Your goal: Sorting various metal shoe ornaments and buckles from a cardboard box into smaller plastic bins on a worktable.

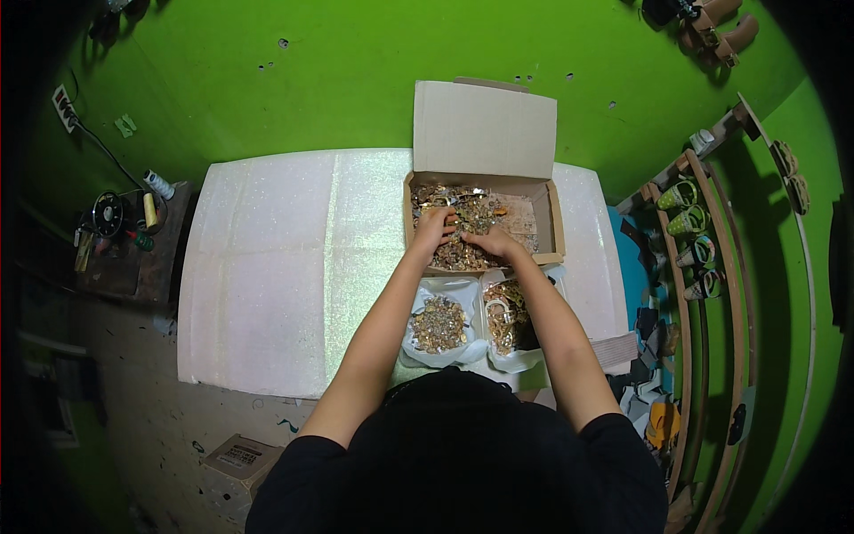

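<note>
Both my hands are inside an open cardboard box (pixel 556 222), over a heap of small gold and silver metal pieces (pixel 463 258) that look like buckles and ornaments. My left hand (pixel 434 230) touches the left part of the heap, its fingers apart. To its right, my right hand (pixel 498 243) reaches into the pieces with the thumb stretched toward the left hand; its other fingers are partly hidden. Nearer to me, a white plastic bag (pixel 414 343) holds more small metal pieces (pixel 439 323). Beside it, a second plastic-lined container holds larger gold-coloured pieces (pixel 504 320), partly covered by my right forearm.
The box's raised lid (pixel 485 129) stands before the green wall. A glittery white sheet (pixel 258 267) covers the table. At left, a small dark table (pixel 133 267) carries thread spools (pixel 159 184). A wooden rack (pixel 725 356) with green sandals (pixel 689 221) stands at right, near scraps (pixel 642 392).
</note>
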A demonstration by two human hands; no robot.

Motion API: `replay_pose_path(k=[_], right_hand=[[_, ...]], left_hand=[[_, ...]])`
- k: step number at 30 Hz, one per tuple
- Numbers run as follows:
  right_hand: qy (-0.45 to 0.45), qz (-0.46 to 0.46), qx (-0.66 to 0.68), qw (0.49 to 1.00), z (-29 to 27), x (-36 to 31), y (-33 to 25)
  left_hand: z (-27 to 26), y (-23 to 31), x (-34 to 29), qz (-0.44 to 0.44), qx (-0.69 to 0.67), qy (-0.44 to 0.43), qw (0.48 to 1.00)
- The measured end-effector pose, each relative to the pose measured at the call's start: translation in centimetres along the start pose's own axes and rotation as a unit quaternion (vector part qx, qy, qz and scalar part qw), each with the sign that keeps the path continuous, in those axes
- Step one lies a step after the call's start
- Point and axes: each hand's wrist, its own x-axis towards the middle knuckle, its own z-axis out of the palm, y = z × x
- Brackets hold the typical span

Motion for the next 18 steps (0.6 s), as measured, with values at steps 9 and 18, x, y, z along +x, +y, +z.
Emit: replay_pose_path(k=[9, 18], right_hand=[[0.033, 0.000, -0.005, 0.999, -0.4, 0.8, 1.0], [-0.063, 0.038, 0.332, 0.940, -2.9, -2.2, -3.9]], left_hand=[[0.6, 0.0, 0.0, -0.043, 0.020, -0.036, 0.998], [0.2, 0.0, 0.2, -0.059, -0.065, -0.091, 0.992]])
